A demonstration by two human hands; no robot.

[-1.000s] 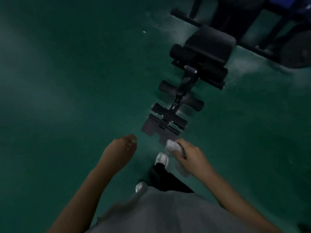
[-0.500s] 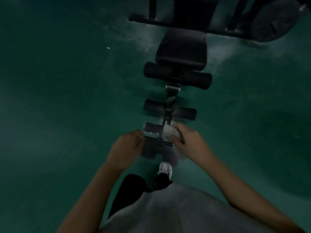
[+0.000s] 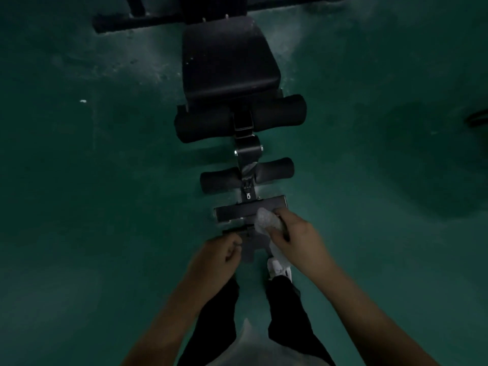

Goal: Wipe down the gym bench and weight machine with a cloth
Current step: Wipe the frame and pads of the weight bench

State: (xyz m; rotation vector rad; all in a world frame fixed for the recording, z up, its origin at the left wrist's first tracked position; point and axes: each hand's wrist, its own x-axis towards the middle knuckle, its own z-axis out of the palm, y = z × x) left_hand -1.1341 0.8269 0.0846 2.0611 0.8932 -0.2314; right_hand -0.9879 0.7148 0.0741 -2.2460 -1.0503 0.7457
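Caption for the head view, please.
Right hand holds a grey cloth at the near bench crossbar; left hand curled alongside.

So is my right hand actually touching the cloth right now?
Touching. The head view shows the right hand with its fingers curled round the pale cloth, which bunches out past them.

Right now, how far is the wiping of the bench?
Nothing looks clearly wiped yet. In hand: the right hand grips the cloth at the bench's front crossbar. To do: the foam rollers, the seat pad and the machine frame behind it, all beyond the cloth.
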